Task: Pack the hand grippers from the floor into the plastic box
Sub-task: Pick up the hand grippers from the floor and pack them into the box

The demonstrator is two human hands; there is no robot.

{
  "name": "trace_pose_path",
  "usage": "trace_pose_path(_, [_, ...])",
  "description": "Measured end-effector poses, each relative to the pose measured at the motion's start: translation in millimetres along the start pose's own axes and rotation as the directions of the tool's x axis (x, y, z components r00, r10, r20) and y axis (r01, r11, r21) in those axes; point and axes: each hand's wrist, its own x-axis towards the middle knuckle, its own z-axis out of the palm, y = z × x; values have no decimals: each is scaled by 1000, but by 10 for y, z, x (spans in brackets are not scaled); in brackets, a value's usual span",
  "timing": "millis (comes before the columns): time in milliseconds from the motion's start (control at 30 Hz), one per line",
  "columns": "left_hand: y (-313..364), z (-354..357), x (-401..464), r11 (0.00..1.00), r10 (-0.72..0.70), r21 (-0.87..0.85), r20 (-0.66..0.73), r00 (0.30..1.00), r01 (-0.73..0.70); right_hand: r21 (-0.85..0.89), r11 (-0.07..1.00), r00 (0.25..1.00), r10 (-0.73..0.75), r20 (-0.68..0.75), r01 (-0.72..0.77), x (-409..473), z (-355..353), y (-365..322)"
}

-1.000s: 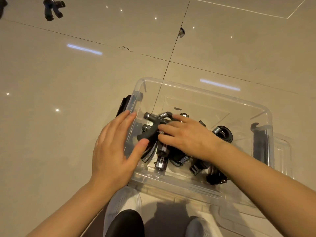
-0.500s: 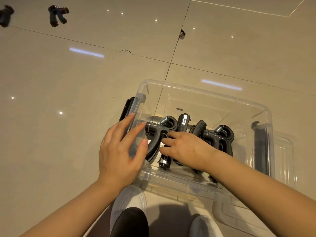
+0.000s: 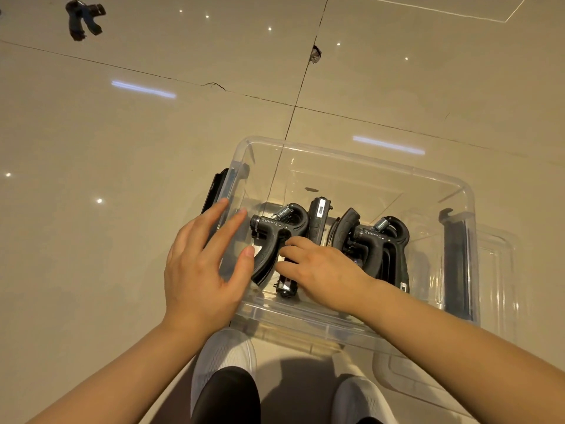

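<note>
A clear plastic box (image 3: 360, 154) stands on the tiled floor in front of me. Several black hand grippers lie inside it in a row; the leftmost hand gripper (image 3: 275, 231) shows its spring and a curved handle, and a further hand gripper (image 3: 382, 240) lies at the right. My right hand (image 3: 321, 270) is inside the box, resting on the grippers, its fingertips touching the leftmost one. My left hand (image 3: 201, 264) rests with spread fingers against the box's left wall, holding nothing. One more black hand gripper (image 3: 82, 19) lies on the floor at the far upper left.
The box's black latches sit on its left side (image 3: 215, 191) and its right side (image 3: 455, 264). A clear lid (image 3: 498, 301) lies under or beside the box at the right. My white shoes (image 3: 223, 362) are just below the box. A chipped tile joint (image 3: 315, 55) lies beyond.
The jumbled grippers in the box now lie side by side in a row. My right hand has slid back toward the near wall; my left hand stays at the left wall.
</note>
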Motion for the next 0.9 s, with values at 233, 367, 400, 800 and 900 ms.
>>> trace_pose_path(233, [-4,-3,-9,999,15,30,5,1000,-15,60,998,999,-29,12,29,-5,26,67])
trace_pose_path(367, [8,-5,-15,999,24,29,-3,1000,-24,56,998,1000,-19,-5,19,-49,-87,91])
trace_pose_path(400, [7,-4,-11,999,28,29,-3,1000,-27,56,998,1000,29,-5,-29,-87,-156,139])
trace_pose_path(800, [-13,6,-1,995,77,62,10,997,-77,-162,915,903,395,170,-370,-410,-263,425])
trace_pose_path(900, [-5,1,5,996,74,59,12,997,-74,-164,916,903,393,175,-367,-415,-274,421])
